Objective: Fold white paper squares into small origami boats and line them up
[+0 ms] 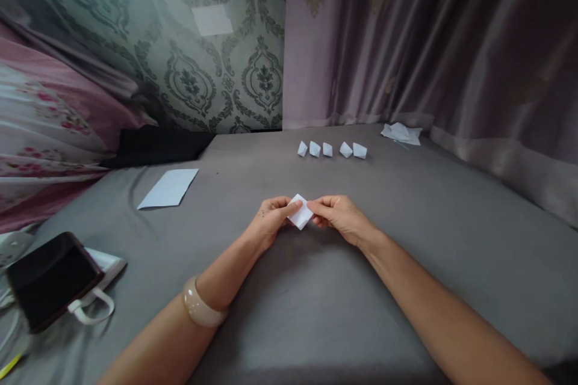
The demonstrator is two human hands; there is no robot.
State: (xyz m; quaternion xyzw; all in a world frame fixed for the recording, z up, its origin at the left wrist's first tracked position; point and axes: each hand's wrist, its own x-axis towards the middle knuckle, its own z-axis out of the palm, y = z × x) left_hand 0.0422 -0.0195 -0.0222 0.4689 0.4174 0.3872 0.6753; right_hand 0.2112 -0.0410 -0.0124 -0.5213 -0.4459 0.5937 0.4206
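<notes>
two narrow grips: left hand [271, 221] and right hand [339, 216] pinch one folded white paper [300, 212] (edges only).

Nothing can be read: no words, labels, brands or numbers show on the folded white paper [300, 212] or the dark phone [52, 280].
</notes>
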